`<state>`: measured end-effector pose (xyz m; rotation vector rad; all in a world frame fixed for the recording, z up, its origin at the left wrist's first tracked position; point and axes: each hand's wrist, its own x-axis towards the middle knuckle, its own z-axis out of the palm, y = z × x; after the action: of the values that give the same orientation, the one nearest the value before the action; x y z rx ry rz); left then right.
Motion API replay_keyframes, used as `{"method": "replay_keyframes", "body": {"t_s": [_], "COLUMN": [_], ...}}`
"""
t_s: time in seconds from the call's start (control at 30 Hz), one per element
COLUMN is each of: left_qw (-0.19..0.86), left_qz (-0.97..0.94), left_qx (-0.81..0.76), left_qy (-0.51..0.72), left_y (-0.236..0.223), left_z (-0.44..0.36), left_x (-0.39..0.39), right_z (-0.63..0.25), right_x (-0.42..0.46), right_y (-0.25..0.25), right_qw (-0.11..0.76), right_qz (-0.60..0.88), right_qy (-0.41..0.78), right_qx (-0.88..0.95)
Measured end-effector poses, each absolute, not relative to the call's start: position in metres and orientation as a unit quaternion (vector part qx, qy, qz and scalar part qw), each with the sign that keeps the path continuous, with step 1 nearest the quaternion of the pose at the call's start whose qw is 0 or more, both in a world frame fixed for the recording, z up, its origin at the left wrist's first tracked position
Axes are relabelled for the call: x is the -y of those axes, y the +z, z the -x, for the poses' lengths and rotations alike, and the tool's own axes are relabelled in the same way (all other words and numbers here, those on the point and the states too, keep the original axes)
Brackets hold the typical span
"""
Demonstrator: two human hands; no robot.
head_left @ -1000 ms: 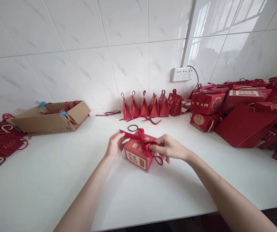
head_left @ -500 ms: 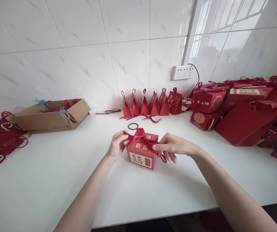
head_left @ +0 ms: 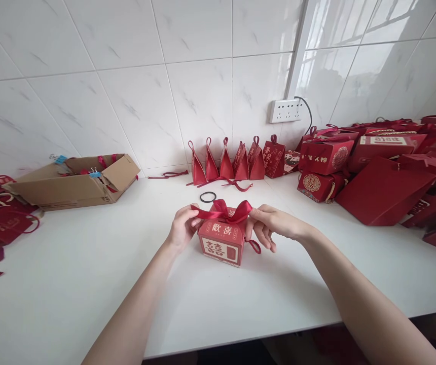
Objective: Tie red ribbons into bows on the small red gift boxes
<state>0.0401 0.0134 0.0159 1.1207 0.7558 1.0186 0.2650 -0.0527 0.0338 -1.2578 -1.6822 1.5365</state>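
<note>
A red gift box (head_left: 220, 248) with cream Chinese lettering stands on the white table in front of me. Across its top runs a shiny red ribbon (head_left: 235, 215) tied with loops. On the box's left, my left hand (head_left: 182, 228) pinches one ribbon end between thumb and fingers. At the right, my right hand (head_left: 271, 225) holds a ribbon loop between thumb and forefinger, its other fingers curled loosely below. A twisted red cord loop (head_left: 255, 247) sticks out from the box's right side.
A black ring (head_left: 208, 197) lies behind the box. Several small pointed red boxes (head_left: 226, 165) line the wall. To the left is an open cardboard box (head_left: 73, 185) with clips; many red gift boxes (head_left: 385, 190) are piled at the right. A power strip (head_left: 287, 111) hangs on the wall.
My right thumb and forefinger have shifted up and back, and the ribbon loop there now stands raised above the box top. My left hand keeps its pinch on the ribbon end.
</note>
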Motion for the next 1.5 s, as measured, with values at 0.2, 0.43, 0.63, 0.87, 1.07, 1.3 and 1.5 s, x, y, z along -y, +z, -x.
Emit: {"method": "replay_keyframes", "body": {"t_s": [0.2, 0.43, 0.63, 0.87, 1.07, 1.3, 1.5], "left_qw": [0.657, 0.650, 0.651, 0.675, 0.651, 0.631, 0.555], "left_qz": [-0.499, -0.512, -0.516, -0.479, -0.454, -0.368, -0.202], "left_qx": [-0.345, -0.339, -0.331, -0.309, -0.291, -0.250, -0.249], "left_qy": [0.448, 0.447, 0.448, 0.469, 0.535, 0.635, 0.768], "left_y": [0.014, 0.014, 0.013, 0.010, 0.011, 0.025, 0.035], "left_z": [-0.039, -0.038, -0.039, -0.037, -0.034, -0.021, 0.001], "left_x": [-0.014, -0.016, -0.015, -0.019, -0.021, -0.030, -0.040], "right_z": [-0.260, -0.262, -0.257, -0.261, -0.269, -0.290, -0.310], "right_x": [0.052, 0.056, 0.051, 0.050, 0.049, 0.047, 0.043], "right_y": [0.032, 0.035, 0.027, 0.030, 0.030, 0.037, 0.035], "right_qw": [0.271, 0.282, 0.331, 0.322, 0.421, 0.619, 0.705], "right_qz": [0.464, 0.369, 0.417, 0.399, 0.376, 0.258, 0.121], "right_qy": [0.560, 0.592, 0.550, 0.558, 0.566, 0.631, 0.615], "right_qx": [0.631, 0.658, 0.644, 0.653, 0.601, 0.391, 0.332]}}
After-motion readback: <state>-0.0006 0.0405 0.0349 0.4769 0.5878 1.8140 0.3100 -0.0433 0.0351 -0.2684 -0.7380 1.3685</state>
